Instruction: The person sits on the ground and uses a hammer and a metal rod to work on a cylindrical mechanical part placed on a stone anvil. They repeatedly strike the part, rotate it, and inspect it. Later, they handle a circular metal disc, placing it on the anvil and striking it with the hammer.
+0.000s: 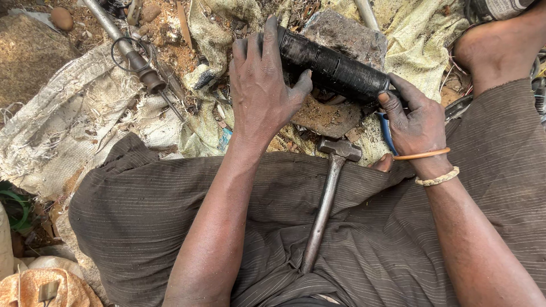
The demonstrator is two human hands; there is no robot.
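My left hand grips the left end of a black ribbed cylinder, which lies across a flat grey stone. At the cylinder's right end, my right hand pinches it with thumb and fingers. That hand also holds a blue-handled tool, mostly hidden. A steel hammer rests on my lap, its head toward the stone and its handle toward me.
Torn woven sacks cover the ground at left. A rusty metal rod with a wire ring lies at upper left. My bare foot is at upper right. Dirt and scrap litter the ground around the stone.
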